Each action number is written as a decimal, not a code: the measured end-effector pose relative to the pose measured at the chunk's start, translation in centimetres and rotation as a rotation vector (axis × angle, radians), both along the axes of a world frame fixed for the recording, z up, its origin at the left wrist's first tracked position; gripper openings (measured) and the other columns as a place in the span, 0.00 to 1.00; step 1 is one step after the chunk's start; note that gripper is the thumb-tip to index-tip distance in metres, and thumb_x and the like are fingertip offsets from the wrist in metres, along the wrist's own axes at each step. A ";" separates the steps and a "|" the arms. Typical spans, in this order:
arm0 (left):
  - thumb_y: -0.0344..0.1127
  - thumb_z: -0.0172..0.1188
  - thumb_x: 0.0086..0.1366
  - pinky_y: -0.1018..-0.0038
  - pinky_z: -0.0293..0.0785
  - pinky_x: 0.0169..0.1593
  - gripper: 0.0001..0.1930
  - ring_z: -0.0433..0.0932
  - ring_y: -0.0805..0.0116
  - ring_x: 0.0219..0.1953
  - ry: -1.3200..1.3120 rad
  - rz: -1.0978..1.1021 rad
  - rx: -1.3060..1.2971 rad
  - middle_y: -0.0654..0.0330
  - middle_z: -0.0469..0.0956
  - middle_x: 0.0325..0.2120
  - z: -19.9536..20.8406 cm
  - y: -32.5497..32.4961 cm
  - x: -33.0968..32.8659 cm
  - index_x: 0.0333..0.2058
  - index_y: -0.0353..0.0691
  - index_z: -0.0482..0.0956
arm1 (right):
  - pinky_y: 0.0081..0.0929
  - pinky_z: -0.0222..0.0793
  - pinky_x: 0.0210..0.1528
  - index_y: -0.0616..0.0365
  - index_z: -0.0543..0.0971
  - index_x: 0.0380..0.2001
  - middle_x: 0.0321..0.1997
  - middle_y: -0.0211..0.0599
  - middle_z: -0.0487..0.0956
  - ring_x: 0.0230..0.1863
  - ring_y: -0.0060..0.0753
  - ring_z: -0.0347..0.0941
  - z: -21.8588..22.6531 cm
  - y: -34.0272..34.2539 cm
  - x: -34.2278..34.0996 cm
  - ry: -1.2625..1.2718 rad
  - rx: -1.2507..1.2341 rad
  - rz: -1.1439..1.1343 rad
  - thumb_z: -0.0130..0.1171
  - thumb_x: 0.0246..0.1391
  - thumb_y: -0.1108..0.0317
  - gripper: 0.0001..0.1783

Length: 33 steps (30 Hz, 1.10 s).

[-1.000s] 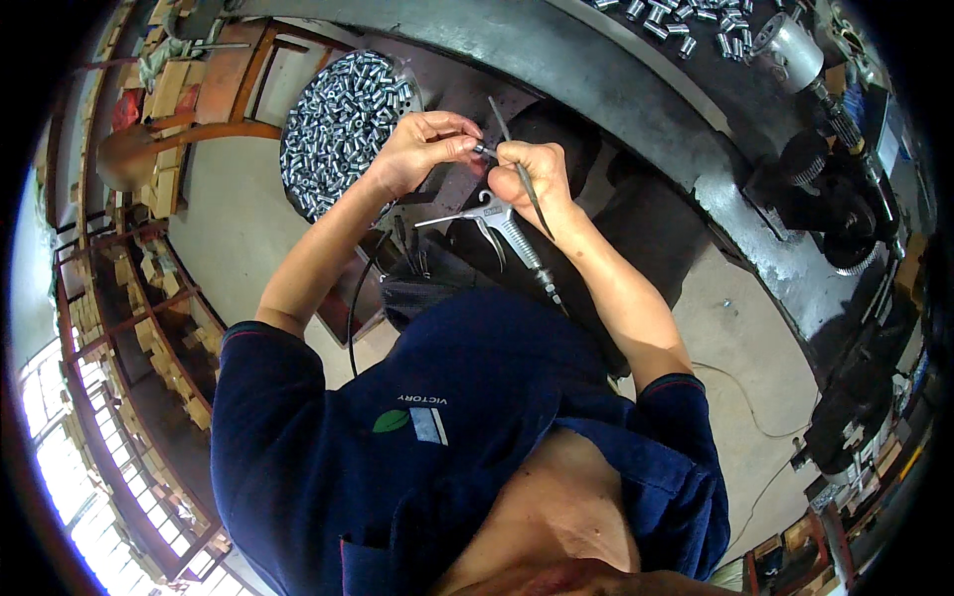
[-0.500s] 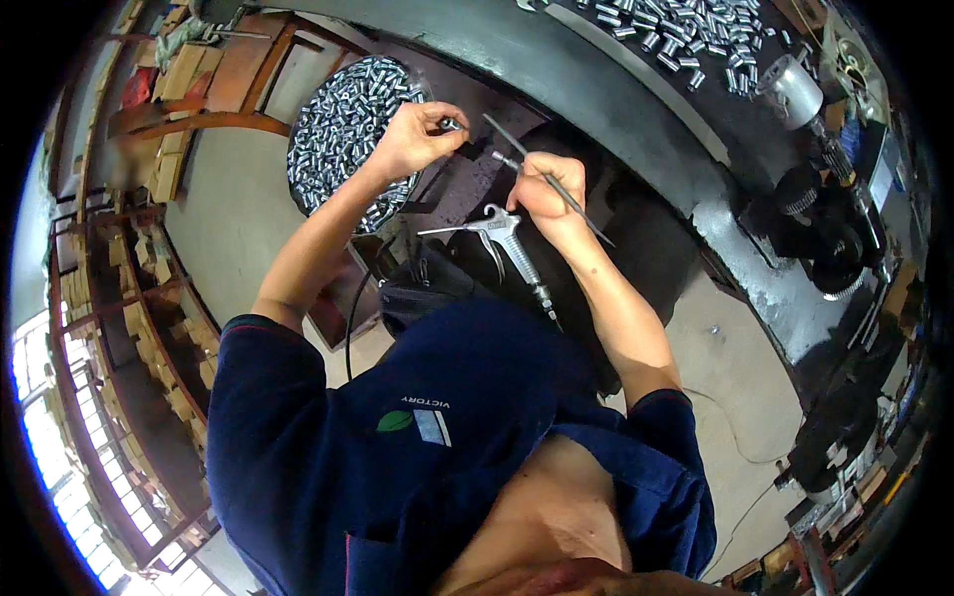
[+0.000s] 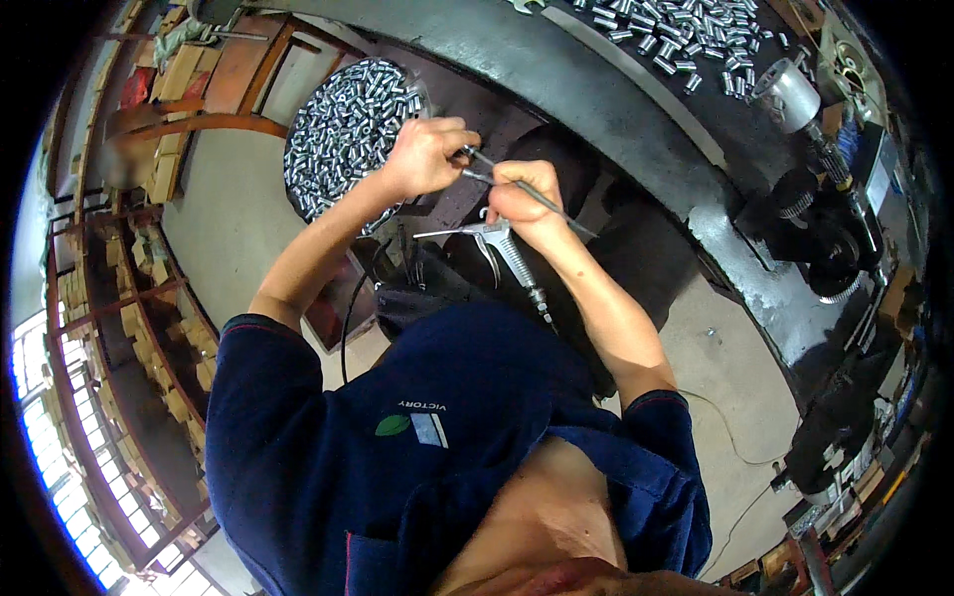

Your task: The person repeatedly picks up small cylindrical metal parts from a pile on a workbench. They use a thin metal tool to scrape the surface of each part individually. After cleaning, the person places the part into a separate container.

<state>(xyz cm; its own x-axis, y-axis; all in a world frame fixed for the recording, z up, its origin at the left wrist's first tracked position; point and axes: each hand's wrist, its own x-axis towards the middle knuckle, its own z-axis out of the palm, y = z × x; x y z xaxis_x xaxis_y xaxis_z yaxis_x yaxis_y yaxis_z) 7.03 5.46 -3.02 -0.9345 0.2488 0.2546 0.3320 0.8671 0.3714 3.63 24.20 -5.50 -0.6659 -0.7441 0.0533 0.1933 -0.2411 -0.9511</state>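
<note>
Aligning, I judge: left hand [image 3: 430, 159] pinches part [image 3: 464, 151], right hand [image 3: 527, 202] grips rod [image 3: 543, 199] and pin [image 3: 478, 177]. Next needs steady aim.

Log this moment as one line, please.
left hand: holding small metal piece | right hand: gripping thin rod | between forearms: air blow gun | beside left hand: heaped metal cylinders

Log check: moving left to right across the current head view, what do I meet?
Shelving → round pile of small metal sleeves → left hand → right hand → loose metal sleeves on the bench → lower toothed gear.
</note>
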 end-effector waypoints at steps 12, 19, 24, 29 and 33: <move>0.37 0.60 0.46 0.64 0.73 0.32 0.11 0.77 0.55 0.27 -0.007 0.231 -0.182 0.54 0.78 0.23 4.1 -4.4 -5.2 0.30 0.42 0.81 | 0.19 0.58 0.15 0.59 0.59 0.07 0.08 0.25 0.59 0.13 0.14 0.62 -0.7 0.7 -0.6 -0.067 -0.100 -0.128 0.48 0.36 0.76 0.12; 0.38 0.61 0.51 0.74 0.68 0.25 0.15 0.73 0.70 0.18 0.030 0.159 0.153 0.57 0.72 0.14 8.6 1.6 -19.9 0.37 0.38 0.79 | 0.21 0.44 0.15 0.59 0.58 0.08 0.09 0.26 0.52 0.15 0.11 0.50 -2.8 -0.4 -0.2 0.185 0.005 -0.173 0.50 0.34 0.73 0.12; 0.29 0.56 0.57 0.82 0.70 0.22 0.16 0.73 0.77 0.17 0.045 0.061 0.962 0.59 0.76 0.20 12.0 2.3 -21.5 0.44 0.28 0.71 | 0.20 0.45 0.14 0.59 0.61 0.07 0.08 0.24 0.57 0.14 0.11 0.54 -3.3 -0.2 -0.7 0.216 0.088 -0.204 0.48 0.33 0.75 0.10; 0.34 0.57 0.57 0.81 0.67 0.27 0.17 0.72 0.80 0.21 -0.011 0.141 0.569 0.64 0.76 0.17 8.6 -3.5 -13.6 0.45 0.35 0.74 | 0.20 0.41 0.16 0.58 0.58 0.09 0.12 0.24 0.51 0.16 0.12 0.48 -3.2 0.0 -0.3 0.221 0.026 -0.223 0.48 0.31 0.78 0.11; 0.30 0.55 0.54 0.80 0.71 0.34 0.18 0.75 0.76 0.26 -0.204 0.491 0.662 0.61 0.78 0.22 1.4 -11.0 -5.0 0.44 0.32 0.74 | 0.18 0.59 0.16 0.60 0.61 0.06 0.10 0.27 0.61 0.13 0.17 0.61 -3.2 0.0 -0.3 0.241 0.057 -0.171 0.45 0.32 0.79 0.09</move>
<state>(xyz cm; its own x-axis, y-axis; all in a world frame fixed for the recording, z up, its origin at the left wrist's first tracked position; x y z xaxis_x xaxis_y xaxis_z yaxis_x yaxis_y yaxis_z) 2.00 -5.59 -1.66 -0.9409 -0.3380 0.0200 -0.1534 0.4782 0.8648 3.36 24.16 -8.73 -0.7555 -0.6283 0.1858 -0.0781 -0.1952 -0.9777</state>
